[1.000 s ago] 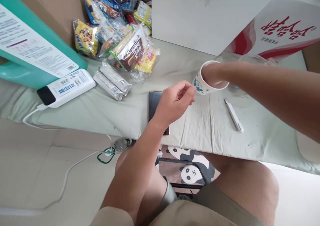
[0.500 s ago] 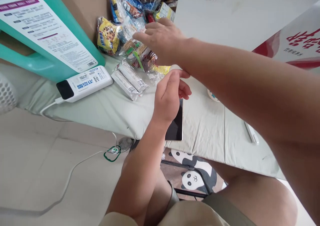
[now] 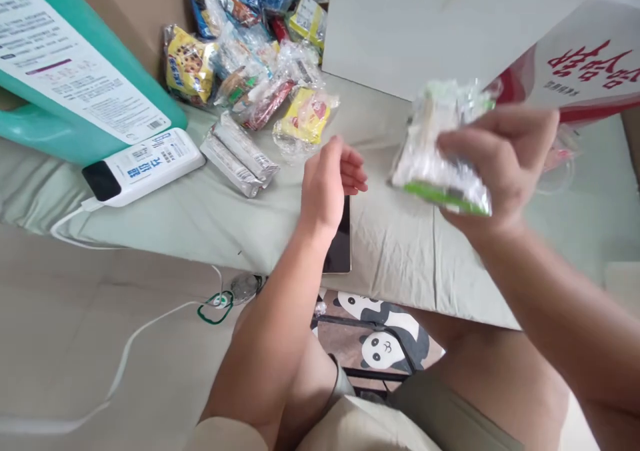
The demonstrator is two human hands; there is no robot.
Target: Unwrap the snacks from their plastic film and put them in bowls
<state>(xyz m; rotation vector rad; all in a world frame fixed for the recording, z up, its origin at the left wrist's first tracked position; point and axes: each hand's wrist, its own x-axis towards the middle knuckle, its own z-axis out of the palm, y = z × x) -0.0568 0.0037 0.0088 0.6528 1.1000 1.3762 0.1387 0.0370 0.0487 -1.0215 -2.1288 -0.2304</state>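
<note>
My right hand is raised over the cloth-covered table, closed on a clear-wrapped snack packet with a green edge; the packet is blurred. My left hand hovers just above a dark phone near the table's front edge, fingers loosely curled with nothing in them. A pile of wrapped snacks lies at the back left, and a yellow packet and two silver bars sit closest to my left hand.
A white power bank with a cable lies left, next to a teal container. A white box and a red-and-white carton stand at the back. My knees and a panda-print stool are below.
My right hand reached into the snack pile and has come back to the right holding a clear-wrapped packet. My left hand stayed over the phone. The paper cup is now hidden.
</note>
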